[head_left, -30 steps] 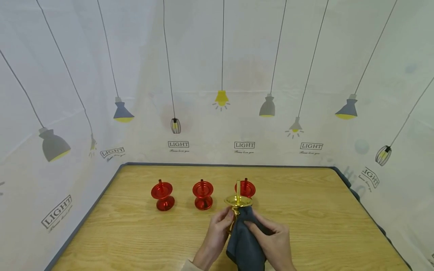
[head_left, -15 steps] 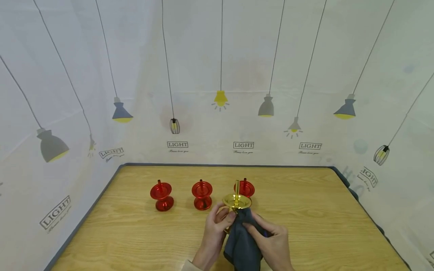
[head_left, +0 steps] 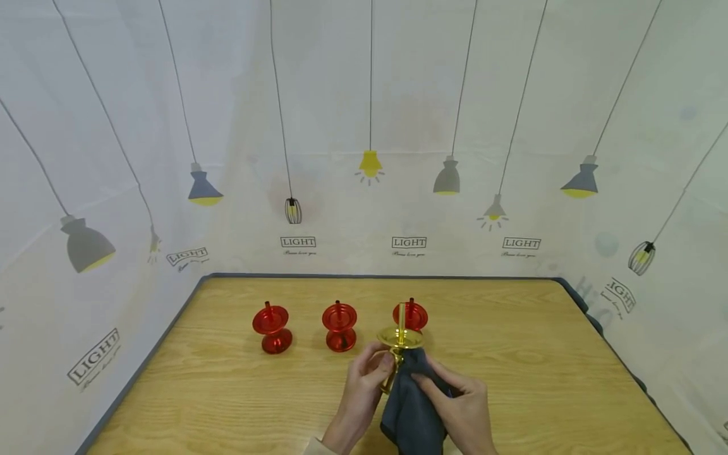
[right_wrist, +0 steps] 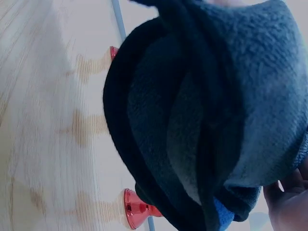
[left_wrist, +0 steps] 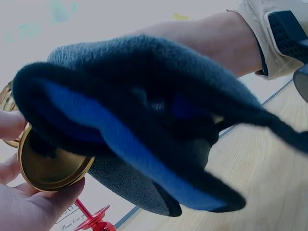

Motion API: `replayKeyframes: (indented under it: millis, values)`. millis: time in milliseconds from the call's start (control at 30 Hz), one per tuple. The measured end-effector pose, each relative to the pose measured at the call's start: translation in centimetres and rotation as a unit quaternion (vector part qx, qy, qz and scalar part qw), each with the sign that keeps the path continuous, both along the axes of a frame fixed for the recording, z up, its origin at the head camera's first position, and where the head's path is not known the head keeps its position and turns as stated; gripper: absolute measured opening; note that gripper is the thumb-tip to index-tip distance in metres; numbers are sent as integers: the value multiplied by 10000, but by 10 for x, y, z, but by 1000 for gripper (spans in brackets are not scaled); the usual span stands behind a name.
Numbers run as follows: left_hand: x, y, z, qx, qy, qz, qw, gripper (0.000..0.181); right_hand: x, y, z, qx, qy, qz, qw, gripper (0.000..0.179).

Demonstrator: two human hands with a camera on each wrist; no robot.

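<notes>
In the head view my left hand (head_left: 358,388) grips a gold candle holder (head_left: 400,339) by its stem, above the table and almost upright. My right hand (head_left: 463,404) pinches a dark blue-grey cloth (head_left: 415,411), pressed to the stem's right side just below the dish. The cloth hangs down in folds and covers part of the holder. The left wrist view shows the holder's round hollow base (left_wrist: 53,166) among the left fingers, beside the cloth's blue underside (left_wrist: 139,149). Cloth (right_wrist: 216,96) hides most of the right wrist view.
Three red candle holders stand in a row behind the hands: a left one (head_left: 275,328), a middle one (head_left: 340,328) and a right one (head_left: 418,316), partly behind the gold holder. Printed fabric walls (head_left: 341,265) border the wooden table (head_left: 239,404).
The gold holder and cloth shift slightly left, then back right. The lower stem, hidden by the cloth half a second ago, shows again. Both hands keep their hold; the red holders stay put.
</notes>
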State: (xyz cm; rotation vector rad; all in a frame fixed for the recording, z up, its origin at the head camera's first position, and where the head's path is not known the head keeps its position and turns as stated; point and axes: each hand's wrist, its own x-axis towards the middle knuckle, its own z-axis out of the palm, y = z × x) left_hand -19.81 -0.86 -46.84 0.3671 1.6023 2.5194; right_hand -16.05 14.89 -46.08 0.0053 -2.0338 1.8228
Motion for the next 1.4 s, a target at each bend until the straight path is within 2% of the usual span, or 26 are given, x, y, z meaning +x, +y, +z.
replayKeyframes:
  millis: [300,433,533,633,767,867,967,1200,1400]
  values:
    - [-2,-2,-2,96,-281,-279,9992,14,2,1,4,-72,-120,71,9999,34]
    - [-3,-2,-3,-60,-259,-258,9993,27,2,2,4,-83,-163,77,9998,34]
    - [-3,-2,-3,-388,-186,-58,9991,41,1,2,2,-134,-213,49,9997,34]
    - [-3,-2,-3,-813,-56,268,9963,45,0,2,1,-156,-262,8,9995,33]
    - [-4,-1,-3,-1342,158,695,9884,35,1,3,0,-82,-252,-30,9996,33]
    - [-4,0,-3,-1473,328,785,9854,27,1,3,0,-29,-188,-25,9998,32]
    - [-3,0,-2,-1366,316,675,9878,27,1,4,0,-6,-135,-9,9999,32]
    - [-3,-2,1,-984,-82,447,9941,37,3,5,0,13,-180,93,9998,33]
    - [-5,-6,1,-792,-72,224,9966,40,3,6,0,23,-124,198,9997,33]
